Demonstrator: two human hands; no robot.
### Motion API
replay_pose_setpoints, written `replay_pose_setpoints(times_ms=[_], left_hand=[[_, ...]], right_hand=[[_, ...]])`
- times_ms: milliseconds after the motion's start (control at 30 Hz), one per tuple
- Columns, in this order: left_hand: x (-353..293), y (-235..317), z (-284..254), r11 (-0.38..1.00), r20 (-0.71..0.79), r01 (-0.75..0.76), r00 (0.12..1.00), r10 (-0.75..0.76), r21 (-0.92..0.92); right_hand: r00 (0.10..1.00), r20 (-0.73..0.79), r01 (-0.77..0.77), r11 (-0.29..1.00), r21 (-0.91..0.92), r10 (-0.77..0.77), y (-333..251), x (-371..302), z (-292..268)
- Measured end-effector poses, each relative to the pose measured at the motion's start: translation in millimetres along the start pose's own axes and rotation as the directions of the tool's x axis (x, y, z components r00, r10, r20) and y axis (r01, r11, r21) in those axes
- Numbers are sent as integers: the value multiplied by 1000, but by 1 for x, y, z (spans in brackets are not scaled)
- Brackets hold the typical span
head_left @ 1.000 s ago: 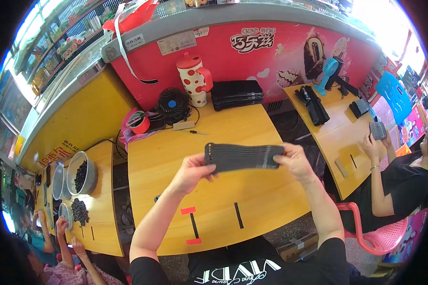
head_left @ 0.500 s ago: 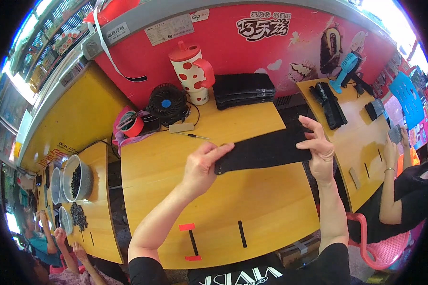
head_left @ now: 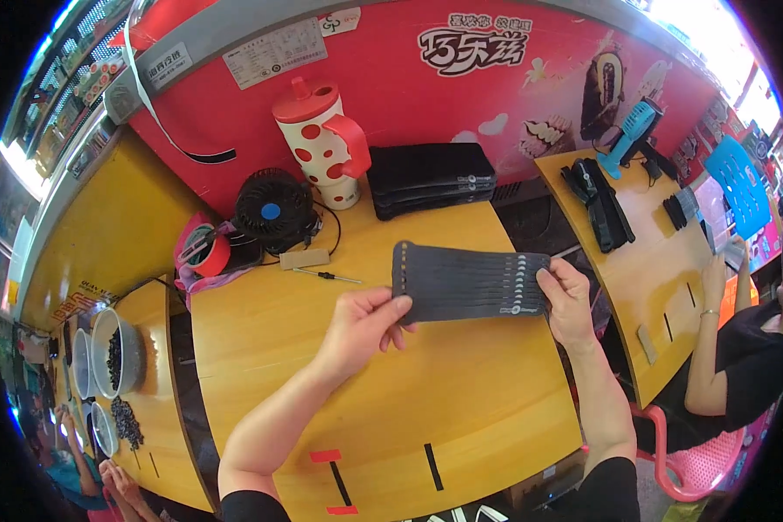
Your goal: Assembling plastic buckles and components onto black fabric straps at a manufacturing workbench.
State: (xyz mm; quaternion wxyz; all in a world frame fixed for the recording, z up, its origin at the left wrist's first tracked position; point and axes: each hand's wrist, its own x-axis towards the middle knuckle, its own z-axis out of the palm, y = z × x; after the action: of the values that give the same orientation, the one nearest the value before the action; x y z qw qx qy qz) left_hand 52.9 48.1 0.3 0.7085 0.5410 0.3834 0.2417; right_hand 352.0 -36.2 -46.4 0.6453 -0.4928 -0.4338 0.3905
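Note:
Above the middle of my table I hold a sheet of black straps [head_left: 470, 283] stretched out between both hands. Its strips lie side by side, with a row of small holes at the left end and white printed marks near the right end. My left hand [head_left: 365, 326] pinches the lower left corner between thumb and fingers. At the other end my right hand [head_left: 570, 300] grips the right edge, thumb on the front. Behind the sheet, a stack of similar black strap sheets [head_left: 431, 178] rests at the table's far edge.
At the back stand a spotted tumbler [head_left: 326, 143], a black fan [head_left: 274, 209] and a red tape roll [head_left: 204, 252]. A thin tool [head_left: 326, 276] lies before a small tan block [head_left: 304, 258]. Black strips [head_left: 433, 467] and red tape [head_left: 326, 456] mark the near tabletop. Co-workers sit at both side tables.
The sheet has turned from its plain dark side to the side with separate strips and printed marks. Both hands have shifted their grip, and my right fingers have closed on its edge.

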Motion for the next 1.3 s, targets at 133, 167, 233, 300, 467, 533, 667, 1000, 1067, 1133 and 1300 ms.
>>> replay_pose_setpoints(times_ms=[133,167,233,300,467,533,667,1000,1067,1133,1300], left_hand=[[34,21,-6,989,-123,34,991,-52,-144],[44,26,-6,989,-125,30,991,-48,-145],[67,35,-5,961,-105,-10,994,-20,-277],[89,38,-3,941,-114,-82,992,47,-328],[118,38,-11,895,-255,-207,961,110,-395],[125,34,-14,880,-394,-223,918,45,-420],[127,30,-15,836,-407,-279,910,75,-472],[134,33,-21,861,-525,-352,842,121,-366],[135,33,-21,873,-544,-350,830,122,-339],[138,33,-20,887,-569,-331,816,99,-321],[140,32,-26,902,-586,-300,807,66,-312]], right_hand=[[941,67,-335,942,29,333,-32,28,15],[943,45,-332,943,13,331,-35,38,13],[959,-21,-282,958,-58,281,-42,64,12],[979,-78,-196,971,-139,187,-41,100,8],[987,-105,-134,979,-155,118,-34,168,27],[982,-157,-137,973,-188,108,-27,185,38],[989,-132,-82,982,-171,59,-15,207,43],[994,-84,-85,990,-109,76,-1,221,48],[993,-84,-97,987,-127,86,3,223,49],[989,-124,-90,989,-120,75,8,224,50],[987,-134,-115,966,-230,85,7,219,54]])
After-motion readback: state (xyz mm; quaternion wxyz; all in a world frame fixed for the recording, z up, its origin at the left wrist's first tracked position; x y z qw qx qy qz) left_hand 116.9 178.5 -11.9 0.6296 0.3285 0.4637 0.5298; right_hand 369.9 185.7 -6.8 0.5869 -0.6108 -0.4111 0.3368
